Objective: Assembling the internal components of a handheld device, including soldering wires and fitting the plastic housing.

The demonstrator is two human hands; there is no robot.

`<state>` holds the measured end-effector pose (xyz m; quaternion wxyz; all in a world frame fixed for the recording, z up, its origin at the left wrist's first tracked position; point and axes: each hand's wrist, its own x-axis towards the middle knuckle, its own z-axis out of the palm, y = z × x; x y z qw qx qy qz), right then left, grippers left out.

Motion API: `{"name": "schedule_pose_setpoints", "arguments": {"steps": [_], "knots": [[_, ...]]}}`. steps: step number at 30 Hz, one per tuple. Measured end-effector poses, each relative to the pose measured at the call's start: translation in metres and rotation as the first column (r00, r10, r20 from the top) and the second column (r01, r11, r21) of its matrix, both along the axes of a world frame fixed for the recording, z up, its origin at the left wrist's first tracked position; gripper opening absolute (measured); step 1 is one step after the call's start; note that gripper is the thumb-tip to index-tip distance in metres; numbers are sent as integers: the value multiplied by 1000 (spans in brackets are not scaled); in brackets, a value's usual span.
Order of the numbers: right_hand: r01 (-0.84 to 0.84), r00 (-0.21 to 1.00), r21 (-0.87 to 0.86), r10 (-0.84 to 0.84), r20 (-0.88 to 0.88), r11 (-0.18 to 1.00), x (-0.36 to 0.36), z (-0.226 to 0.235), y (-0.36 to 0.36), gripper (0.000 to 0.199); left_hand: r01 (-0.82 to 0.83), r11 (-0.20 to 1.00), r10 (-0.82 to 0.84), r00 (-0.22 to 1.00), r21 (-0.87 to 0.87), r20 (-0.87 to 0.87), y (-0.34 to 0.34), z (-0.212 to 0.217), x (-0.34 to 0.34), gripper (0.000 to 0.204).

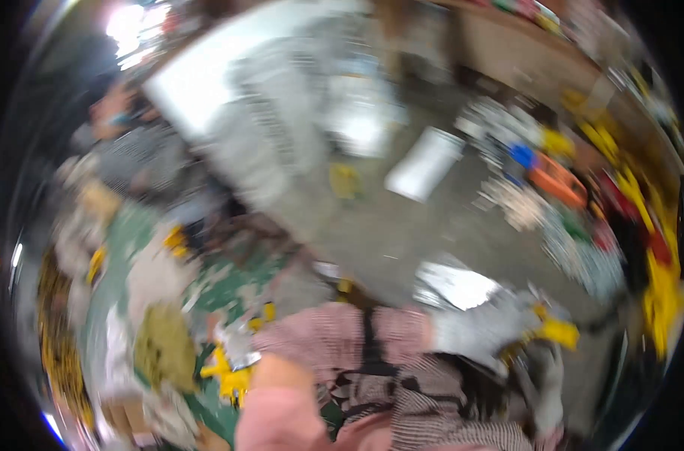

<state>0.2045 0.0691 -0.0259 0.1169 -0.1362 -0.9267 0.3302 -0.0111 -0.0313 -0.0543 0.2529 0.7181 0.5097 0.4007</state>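
Note:
The whole picture is smeared by motion. My left hand (486, 331), in a grey glove at the end of a pink striped sleeve, reaches across to the right and grips a small yellow part (558, 331). My right hand (550, 391), also in a grey glove, rises from the lower right edge just below that part. The blur hides its fingers, and I cannot tell whether it touches the part.
A green work surface (124, 248) at the left carries yellow pieces (229, 376) and pale scraps. White sheets (424, 161) lie on the grey floor. Orange, blue and yellow items (556, 180) crowd the right side. Another person in striped clothing (135, 154) is at the upper left.

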Motion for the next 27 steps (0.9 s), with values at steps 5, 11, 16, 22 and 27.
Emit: {"name": "schedule_pose_setpoints", "arguments": {"steps": [5,11,16,22,27], "knots": [[-109,994,-191,101,-48,976,9,-3,27,34,-47,999,50,907,17,-418,16,3,-2,94],[-76,997,-77,77,9,994,15,2,18,35,35,999,-45,903,-31,-427,18,8,1,92],[-135,991,56,135,-5,989,12,-2,20,46,35,999,-30,919,6,-393,14,12,1,90],[-129,980,-19,124,-154,991,12,-28,22,45,-12,998,38,913,68,-405,17,13,2,88],[-194,978,-153,179,-105,969,11,-19,31,40,-8,998,36,894,65,-447,19,5,-2,87]]}}
